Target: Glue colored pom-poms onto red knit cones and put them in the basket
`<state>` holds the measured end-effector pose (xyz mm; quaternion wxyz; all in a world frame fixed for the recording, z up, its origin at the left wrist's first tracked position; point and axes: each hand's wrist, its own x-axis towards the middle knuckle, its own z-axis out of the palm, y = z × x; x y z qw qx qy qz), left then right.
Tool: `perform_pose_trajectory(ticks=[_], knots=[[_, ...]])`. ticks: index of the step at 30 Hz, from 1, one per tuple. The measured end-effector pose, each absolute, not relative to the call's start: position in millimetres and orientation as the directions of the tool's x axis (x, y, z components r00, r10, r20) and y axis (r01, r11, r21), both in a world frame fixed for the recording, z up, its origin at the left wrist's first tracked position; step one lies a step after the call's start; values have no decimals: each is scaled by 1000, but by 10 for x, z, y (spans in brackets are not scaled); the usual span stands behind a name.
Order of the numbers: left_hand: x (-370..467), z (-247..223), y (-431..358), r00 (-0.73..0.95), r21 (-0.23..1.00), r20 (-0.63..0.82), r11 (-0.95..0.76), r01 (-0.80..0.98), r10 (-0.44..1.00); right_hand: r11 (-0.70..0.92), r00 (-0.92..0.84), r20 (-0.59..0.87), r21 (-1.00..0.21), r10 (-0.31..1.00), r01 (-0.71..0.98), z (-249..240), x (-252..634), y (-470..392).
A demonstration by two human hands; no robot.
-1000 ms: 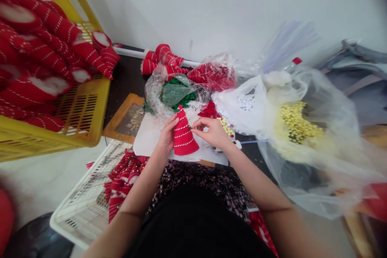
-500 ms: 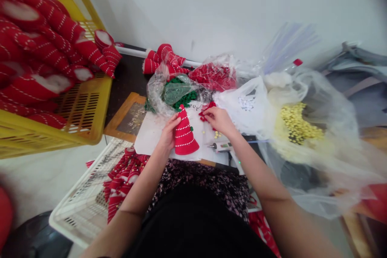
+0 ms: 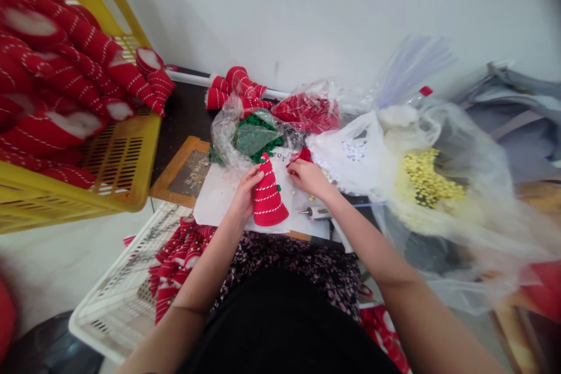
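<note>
My left hand (image 3: 246,190) is closed around the left side of a red felt cone (image 3: 269,201) with white stitched stripes; small green pompoms sit at its tip and right edge. The cone stands tilted over white paper (image 3: 219,187). To its right, my right hand (image 3: 309,176) pinches at a small pile of red pompoms (image 3: 303,156); what its fingertips hold is too small to make out. Below that hand a glue gun (image 3: 316,212) lies on the paper, partly covered by my right forearm. A few yellow pompoms lie near it.
Bags of green pompoms (image 3: 256,134), red pompoms (image 3: 309,112), white pompoms (image 3: 355,151) and yellow pompoms (image 3: 432,178) line the table's back and right. A yellow crate (image 3: 144,187) with red striped cones stands left. A white basket (image 3: 94,310) holding more cones is below.
My right hand has shifted slightly left and down along the red pompoms, closer to the cone. The left hand holds the cone almost unchanged.
</note>
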<state>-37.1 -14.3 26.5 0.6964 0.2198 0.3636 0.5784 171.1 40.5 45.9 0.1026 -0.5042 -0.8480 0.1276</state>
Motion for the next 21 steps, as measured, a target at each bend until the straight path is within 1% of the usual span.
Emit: perform_pose_trajectory(ticks=[2,4,5,6,8,12,21], knots=[[-373,266,-143,55,724,-254,228,-652,966,460,-465,119,-486,877,743,520,1714,341],[-374,271,-142,48,712,-258,223,-666,965,445,-443,193,-680,875,583,589,1701,230],[-374,274,-140,46,706,-260,223,-672,964,434,-434,215,-747,875,504,624,1689,162],[-374,278,-138,45,702,-261,222,-677,964,425,-431,226,-785,874,450,658,1673,93],[-371,282,-134,39,707,-254,213,-674,966,415,-433,233,-820,871,394,717,1632,-34],[-369,280,-131,46,731,-234,207,-650,971,393,-403,241,-848,883,354,776,1556,-176],[-349,292,-159,76,717,-227,219,-661,971,357,-373,219,-864,901,354,756,1499,-219]])
